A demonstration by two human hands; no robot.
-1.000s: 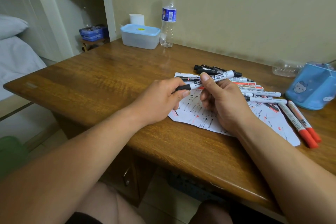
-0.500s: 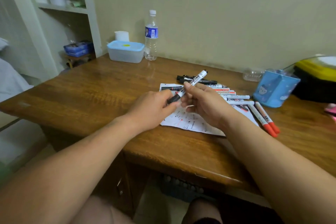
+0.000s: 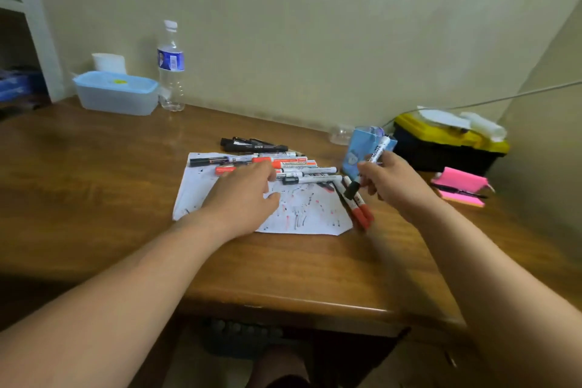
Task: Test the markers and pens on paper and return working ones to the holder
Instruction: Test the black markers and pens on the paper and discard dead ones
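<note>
My right hand [image 3: 390, 183] grips a white marker with a black cap [image 3: 374, 156], held tilted in front of the blue pen holder [image 3: 354, 151], its black cap pointing down. My left hand [image 3: 242, 195] rests open on the scribbled sheet of paper [image 3: 302, 214], fingers reaching to the row of white, orange and black markers [image 3: 296, 167] lying along the paper's far edge. Two orange-capped markers [image 3: 360, 213] lie by the paper's right edge. Black markers [image 3: 252, 144] lie beyond the paper.
The wooden desk [image 3: 94, 167] carries a blue-lidded plastic box [image 3: 116, 93] and a water bottle [image 3: 171, 68] at the back left. A black and yellow box [image 3: 447, 145] and pink sticky notes [image 3: 461, 187] sit at the right, near the wall.
My right hand has carried the marker rightward to the blue holder. My left hand has let go of it and dropped onto the paper near the marker row. The view turned right.
</note>
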